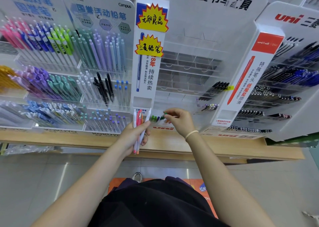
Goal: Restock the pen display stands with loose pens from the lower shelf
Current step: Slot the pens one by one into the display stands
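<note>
My left hand (133, 135) grips a bundle of loose pens (140, 123), white, pink and orange, held upright in front of the shelf edge. My right hand (178, 120) pinches a green-capped pen (163, 117) by its top, at the bottom row of the clear uni display stand (189, 67). A few green and purple pens (155, 118) stand in that same bottom row, just left of the pinched pen. Most compartments of this middle stand hold nothing; some black pens (216, 88) sit at its right side.
Full Kokuyo stands (69, 74) with coloured pens fill the left. Another uni stand (283, 81) with dark pens is at the right. All stand on a wooden shelf (233, 147). Below are a grey floor, an orange box (119, 183) and my shoe.
</note>
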A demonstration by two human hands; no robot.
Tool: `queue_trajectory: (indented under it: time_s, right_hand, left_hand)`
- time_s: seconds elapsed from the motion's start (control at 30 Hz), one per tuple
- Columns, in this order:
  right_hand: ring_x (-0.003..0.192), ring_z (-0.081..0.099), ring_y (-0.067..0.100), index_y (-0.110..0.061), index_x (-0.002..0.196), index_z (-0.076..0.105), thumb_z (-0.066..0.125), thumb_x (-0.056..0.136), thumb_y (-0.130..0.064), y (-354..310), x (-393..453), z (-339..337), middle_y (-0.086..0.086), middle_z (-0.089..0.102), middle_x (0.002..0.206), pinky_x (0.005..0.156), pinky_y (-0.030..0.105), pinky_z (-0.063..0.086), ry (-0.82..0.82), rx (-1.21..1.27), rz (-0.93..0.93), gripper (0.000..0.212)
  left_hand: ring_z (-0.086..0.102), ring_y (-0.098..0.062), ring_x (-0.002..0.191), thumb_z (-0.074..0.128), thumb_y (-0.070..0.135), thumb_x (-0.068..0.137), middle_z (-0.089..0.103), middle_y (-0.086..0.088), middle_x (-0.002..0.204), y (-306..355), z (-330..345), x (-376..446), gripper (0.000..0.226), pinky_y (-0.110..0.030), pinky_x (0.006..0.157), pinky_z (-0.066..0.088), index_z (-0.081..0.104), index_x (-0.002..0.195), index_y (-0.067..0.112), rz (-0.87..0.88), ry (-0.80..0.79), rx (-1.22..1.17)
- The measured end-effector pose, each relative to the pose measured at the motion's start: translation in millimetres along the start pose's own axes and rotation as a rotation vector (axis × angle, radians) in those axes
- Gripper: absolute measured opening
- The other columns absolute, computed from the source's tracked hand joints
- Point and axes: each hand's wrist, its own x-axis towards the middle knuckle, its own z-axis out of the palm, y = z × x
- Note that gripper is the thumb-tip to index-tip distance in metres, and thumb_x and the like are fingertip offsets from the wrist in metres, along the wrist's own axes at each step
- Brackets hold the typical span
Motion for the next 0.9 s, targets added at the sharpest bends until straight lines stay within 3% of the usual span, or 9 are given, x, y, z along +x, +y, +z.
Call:
queue_trajectory:
  time_s: [0.23, 0.67, 0.8, 0.9]
  right_hand:
    - [0.083, 0.066, 0.011, -0.015, 0.093, 0.078, 0.072, 0.089, -0.017, 5.7, 5.2, 9.2, -0.011, 0.069, 0.08, 0.078, 0.018, 0.043, -0.028, -0.173, -0.003, 0.007]
    - [0.079, 0.064, 0.012, -0.016, 0.088, 0.077, 0.072, 0.089, -0.022, 1.3, 14.6, 13.4, -0.011, 0.067, 0.073, 0.076, 0.026, 0.048, -0.043, -0.311, 0.0, 0.008]
    - [0.081, 0.061, 0.013, -0.011, 0.09, 0.077, 0.071, 0.09, -0.022, -0.8, 13.6, 10.8, 0.0, 0.073, 0.087, 0.072, 0.024, 0.043, -0.106, -0.444, -0.002, 0.012]
    - [0.086, 0.061, 0.015, -0.01, 0.094, 0.077, 0.07, 0.091, -0.023, 3.9, 7.8, 8.0, 0.004, 0.074, 0.095, 0.079, 0.028, 0.047, -0.099, -0.441, 0.0, 0.015]
  left_hand:
    - [0.054, -0.016, 0.048, 0.059, 0.034, 0.099, 0.066, -0.008, 0.072, -4.0, -9.5, 0.5, 0.028, -0.023, 0.043, 0.039, 0.071, 0.109, 0.011, 0.003, -0.014, 0.01]
    - [0.055, -0.016, 0.053, 0.066, 0.021, 0.094, 0.068, -0.01, 0.081, -4.8, -12.8, -0.3, 0.036, -0.02, 0.04, 0.035, 0.063, 0.123, 0.001, -0.019, -0.04, -0.052]
    - [0.052, -0.015, 0.049, 0.07, 0.018, 0.089, 0.065, -0.01, 0.076, -2.3, -8.5, -2.7, 0.034, -0.021, 0.04, 0.036, 0.062, 0.12, 0.007, -0.032, -0.058, -0.095]
    - [0.052, -0.015, 0.049, 0.072, 0.021, 0.085, 0.064, -0.009, 0.076, -0.1, -4.2, -2.9, 0.034, -0.021, 0.04, 0.036, 0.063, 0.116, 0.009, -0.029, -0.078, -0.095]
